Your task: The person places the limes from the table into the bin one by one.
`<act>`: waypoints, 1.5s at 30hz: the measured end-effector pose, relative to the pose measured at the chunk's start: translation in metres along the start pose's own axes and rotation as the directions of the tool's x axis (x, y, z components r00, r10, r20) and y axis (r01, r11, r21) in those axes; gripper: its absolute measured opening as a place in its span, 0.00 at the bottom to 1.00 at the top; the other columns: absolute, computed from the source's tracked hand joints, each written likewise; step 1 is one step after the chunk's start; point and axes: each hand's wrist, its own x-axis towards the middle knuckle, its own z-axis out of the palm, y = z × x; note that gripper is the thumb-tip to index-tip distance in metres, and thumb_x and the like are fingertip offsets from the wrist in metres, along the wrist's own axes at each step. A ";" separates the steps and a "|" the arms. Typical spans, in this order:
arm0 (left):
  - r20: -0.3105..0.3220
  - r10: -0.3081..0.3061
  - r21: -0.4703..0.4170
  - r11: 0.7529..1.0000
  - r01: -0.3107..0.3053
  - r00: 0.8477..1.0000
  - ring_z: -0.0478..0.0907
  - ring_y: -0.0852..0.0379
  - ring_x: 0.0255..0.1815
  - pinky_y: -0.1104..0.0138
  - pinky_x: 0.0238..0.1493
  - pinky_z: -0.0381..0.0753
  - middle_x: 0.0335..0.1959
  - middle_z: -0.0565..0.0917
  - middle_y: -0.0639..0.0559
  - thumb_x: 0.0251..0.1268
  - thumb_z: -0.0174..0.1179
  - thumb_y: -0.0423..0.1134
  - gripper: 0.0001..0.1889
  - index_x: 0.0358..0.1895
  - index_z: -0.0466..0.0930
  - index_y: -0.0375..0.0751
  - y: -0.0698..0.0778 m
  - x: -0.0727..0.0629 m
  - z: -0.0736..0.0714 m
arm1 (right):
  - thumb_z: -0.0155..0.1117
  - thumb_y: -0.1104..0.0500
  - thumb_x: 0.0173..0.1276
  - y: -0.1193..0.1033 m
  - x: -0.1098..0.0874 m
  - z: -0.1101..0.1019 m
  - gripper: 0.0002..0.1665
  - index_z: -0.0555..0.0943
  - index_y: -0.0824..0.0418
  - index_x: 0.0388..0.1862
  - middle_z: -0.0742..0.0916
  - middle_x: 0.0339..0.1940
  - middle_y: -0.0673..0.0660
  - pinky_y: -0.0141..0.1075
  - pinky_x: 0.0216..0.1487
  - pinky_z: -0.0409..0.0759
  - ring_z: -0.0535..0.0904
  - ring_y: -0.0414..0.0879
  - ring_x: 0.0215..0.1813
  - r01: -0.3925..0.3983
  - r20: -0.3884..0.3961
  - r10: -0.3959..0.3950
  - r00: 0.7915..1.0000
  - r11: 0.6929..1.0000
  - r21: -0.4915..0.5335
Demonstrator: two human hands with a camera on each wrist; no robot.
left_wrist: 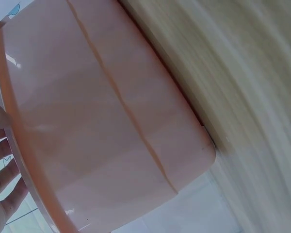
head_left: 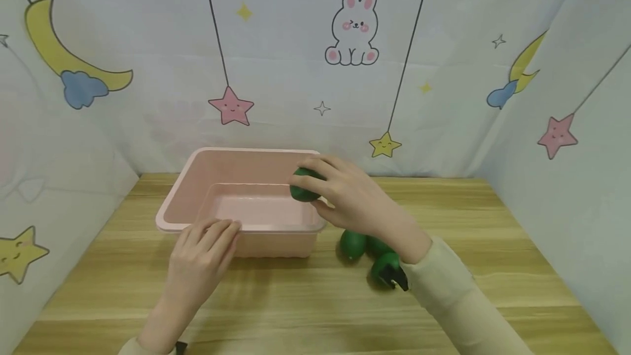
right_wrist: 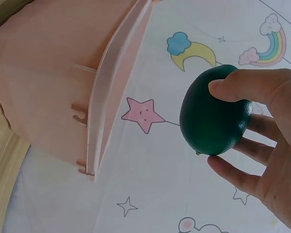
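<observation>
My right hand holds a glossy dark green oval fruit between thumb and fingers. In the head view this fruit is raised over the right end of a pink plastic basin. A small nub shows at its lower end in the right wrist view. My left hand grips the basin's front rim, fingers bent over the edge; the left wrist view shows the thumb on the rim. The basin stands on the table, and its visible floor is bare.
Several more green fruits lie close together right of the basin, partly hidden under my right forearm. A black piece overlaps the nearest one. The wood-grain table is bounded by white cloth walls printed with stars, moons and a rabbit.
</observation>
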 end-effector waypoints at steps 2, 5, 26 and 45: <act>-0.002 0.003 0.001 1.000 -0.003 1.000 0.80 0.44 0.36 0.54 0.36 0.76 0.34 0.86 0.45 0.72 0.51 0.41 0.15 0.39 0.86 0.36 0.000 0.000 0.001 | 0.70 0.64 0.57 0.001 0.002 0.001 0.26 0.79 0.52 0.56 0.80 0.57 0.54 0.43 0.57 0.77 0.74 0.50 0.61 0.003 0.007 -0.003 1.000 1.000 -0.004; 0.001 0.002 0.002 1.000 -0.002 1.000 0.80 0.44 0.36 0.54 0.36 0.77 0.34 0.86 0.45 0.72 0.51 0.41 0.15 0.39 0.86 0.36 0.001 0.000 0.001 | 0.70 0.63 0.57 0.001 0.006 0.003 0.26 0.79 0.52 0.56 0.80 0.58 0.54 0.43 0.57 0.78 0.74 0.50 0.62 0.002 0.027 -0.002 1.000 1.000 -0.018; 0.008 -0.011 -0.004 1.000 0.011 1.000 0.80 0.43 0.36 0.53 0.37 0.78 0.34 0.87 0.44 0.72 0.51 0.41 0.15 0.40 0.86 0.35 0.001 -0.002 0.001 | 0.65 0.60 0.62 0.010 0.042 0.013 0.24 0.78 0.48 0.58 0.80 0.59 0.53 0.43 0.55 0.80 0.75 0.50 0.61 0.009 0.165 0.002 0.986 0.998 -0.065; 0.006 -0.012 -0.011 1.000 0.012 1.000 0.80 0.43 0.37 0.53 0.38 0.78 0.35 0.87 0.44 0.72 0.51 0.41 0.15 0.41 0.86 0.35 0.000 -0.001 -0.001 | 0.63 0.60 0.62 0.014 0.073 0.024 0.27 0.76 0.46 0.61 0.79 0.62 0.53 0.44 0.56 0.79 0.72 0.50 0.64 0.000 0.351 0.025 0.936 0.997 -0.073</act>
